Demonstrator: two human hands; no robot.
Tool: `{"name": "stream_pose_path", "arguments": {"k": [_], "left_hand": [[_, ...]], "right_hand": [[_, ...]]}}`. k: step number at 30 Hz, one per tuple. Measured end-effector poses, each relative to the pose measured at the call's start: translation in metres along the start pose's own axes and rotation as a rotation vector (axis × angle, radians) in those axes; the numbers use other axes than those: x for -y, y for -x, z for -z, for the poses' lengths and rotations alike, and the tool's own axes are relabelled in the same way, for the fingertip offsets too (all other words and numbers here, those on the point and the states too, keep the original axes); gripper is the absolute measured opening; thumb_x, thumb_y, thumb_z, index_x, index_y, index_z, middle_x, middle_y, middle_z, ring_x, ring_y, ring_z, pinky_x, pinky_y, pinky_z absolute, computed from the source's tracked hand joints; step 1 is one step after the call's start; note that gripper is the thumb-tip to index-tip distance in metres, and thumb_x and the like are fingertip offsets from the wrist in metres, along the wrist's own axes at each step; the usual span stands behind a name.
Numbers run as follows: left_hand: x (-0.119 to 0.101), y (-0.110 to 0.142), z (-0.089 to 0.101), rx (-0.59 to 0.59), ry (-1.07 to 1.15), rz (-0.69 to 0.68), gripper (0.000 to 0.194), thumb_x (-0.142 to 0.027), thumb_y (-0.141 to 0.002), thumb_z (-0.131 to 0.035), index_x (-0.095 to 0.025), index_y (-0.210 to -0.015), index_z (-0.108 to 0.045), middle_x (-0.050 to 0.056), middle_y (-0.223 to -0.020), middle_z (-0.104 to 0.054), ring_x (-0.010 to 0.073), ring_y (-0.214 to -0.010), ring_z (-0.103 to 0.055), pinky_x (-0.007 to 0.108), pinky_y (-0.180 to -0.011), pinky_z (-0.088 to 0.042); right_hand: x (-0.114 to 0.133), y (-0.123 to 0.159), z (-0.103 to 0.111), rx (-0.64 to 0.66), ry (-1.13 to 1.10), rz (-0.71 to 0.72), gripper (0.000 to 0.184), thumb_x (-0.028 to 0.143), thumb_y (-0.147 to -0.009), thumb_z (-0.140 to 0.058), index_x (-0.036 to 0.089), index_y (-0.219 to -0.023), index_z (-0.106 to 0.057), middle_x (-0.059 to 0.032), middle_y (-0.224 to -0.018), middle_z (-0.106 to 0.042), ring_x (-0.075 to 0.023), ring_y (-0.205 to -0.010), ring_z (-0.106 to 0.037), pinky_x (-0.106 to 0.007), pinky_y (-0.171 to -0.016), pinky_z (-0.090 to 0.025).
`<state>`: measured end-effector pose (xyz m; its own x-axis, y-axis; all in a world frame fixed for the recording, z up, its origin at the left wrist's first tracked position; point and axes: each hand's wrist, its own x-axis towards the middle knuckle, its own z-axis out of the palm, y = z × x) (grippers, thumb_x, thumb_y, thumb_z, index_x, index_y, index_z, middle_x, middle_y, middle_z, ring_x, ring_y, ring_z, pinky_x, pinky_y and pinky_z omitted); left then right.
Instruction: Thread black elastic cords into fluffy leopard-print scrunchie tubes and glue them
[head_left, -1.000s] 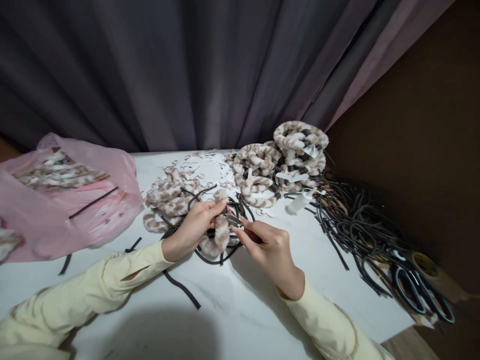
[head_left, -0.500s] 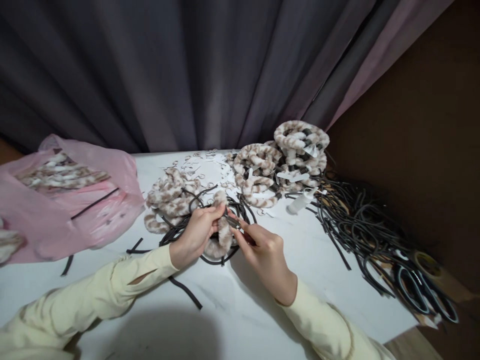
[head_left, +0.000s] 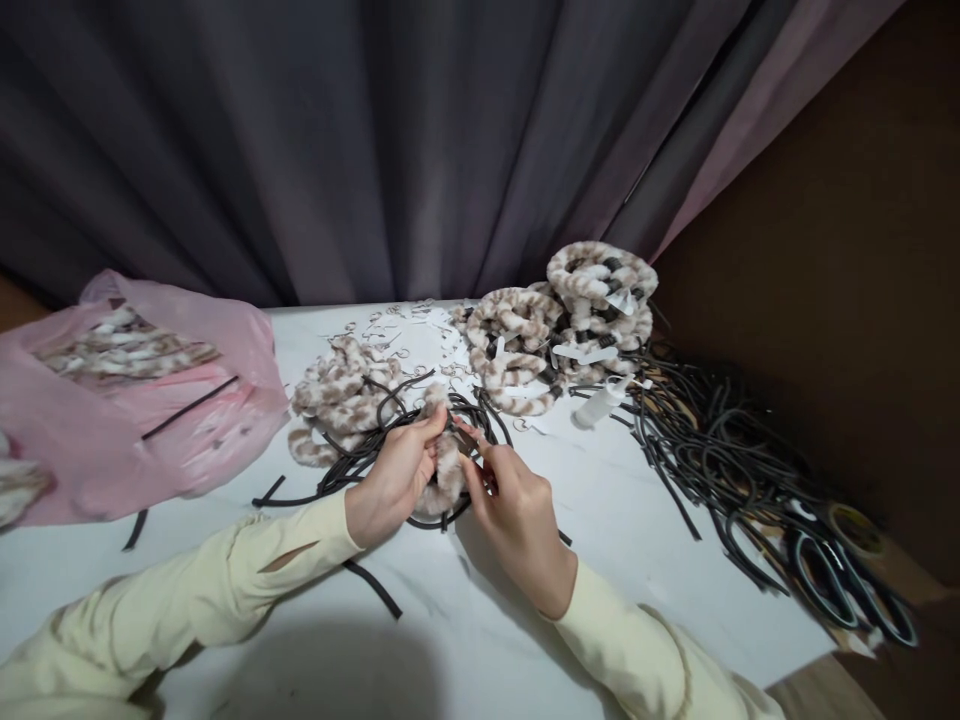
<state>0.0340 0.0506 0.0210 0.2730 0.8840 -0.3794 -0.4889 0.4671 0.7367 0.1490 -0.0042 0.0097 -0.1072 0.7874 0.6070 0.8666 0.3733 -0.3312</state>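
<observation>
My left hand (head_left: 401,468) is closed around a furry white-and-brown tube (head_left: 448,478), bent into a curve at the middle of the table. The thumb presses near its upper end. Close against it, my right hand (head_left: 519,505) pinches a dark piece that looks like the end of a black cord (head_left: 469,440), touching the furry tube. The fingers partly hide where the two meet. Beneath both hands lies a loose coil of black cords (head_left: 345,478). Beside it on the left is a pile of furry tubes (head_left: 349,385).
A pink plastic bag (head_left: 247,350) with furry strips stands left. Finished-looking furry rings (head_left: 517,315) are stacked at the back right, near a white bottle (head_left: 600,405). Many black cords (head_left: 720,460) and scissors (head_left: 825,580) lie right. Small metal hooks (head_left: 401,350) are scattered behind.
My right hand has shifted slightly left and turned, bringing its fingertips closer to the left hand. Less of the dark piece shows between my fingers. The left hand has barely moved.
</observation>
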Motion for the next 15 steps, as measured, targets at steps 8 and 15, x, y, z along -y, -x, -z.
{"name": "stream_pose_path", "arguments": {"k": [8,15], "left_hand": [[0.003,0.001,0.001,-0.037,-0.043,-0.056,0.019,-0.033,-0.071,-0.068,-0.015,-0.07,-0.063,0.003,-0.071,-0.064,0.0127,-0.071,-0.059,0.021,-0.066,-0.047],[0.012,0.001,0.0,-0.168,-0.165,-0.105,0.029,-0.042,-0.066,-0.071,-0.014,-0.07,-0.065,0.002,-0.07,-0.065,0.01,-0.063,-0.055,0.018,-0.056,-0.042]], "right_hand": [[-0.002,0.0,0.001,0.018,-0.04,-0.021,0.012,0.019,-0.09,-0.043,0.015,-0.098,-0.051,-0.0035,-0.074,-0.061,-0.013,-0.051,-0.053,-0.023,-0.046,-0.037],[-0.004,-0.001,-0.008,-0.001,-0.07,-0.031,0.011,0.017,-0.089,-0.043,0.015,-0.096,-0.051,-0.0045,-0.075,-0.061,-0.0139,-0.055,-0.055,-0.023,-0.05,-0.039]]}}
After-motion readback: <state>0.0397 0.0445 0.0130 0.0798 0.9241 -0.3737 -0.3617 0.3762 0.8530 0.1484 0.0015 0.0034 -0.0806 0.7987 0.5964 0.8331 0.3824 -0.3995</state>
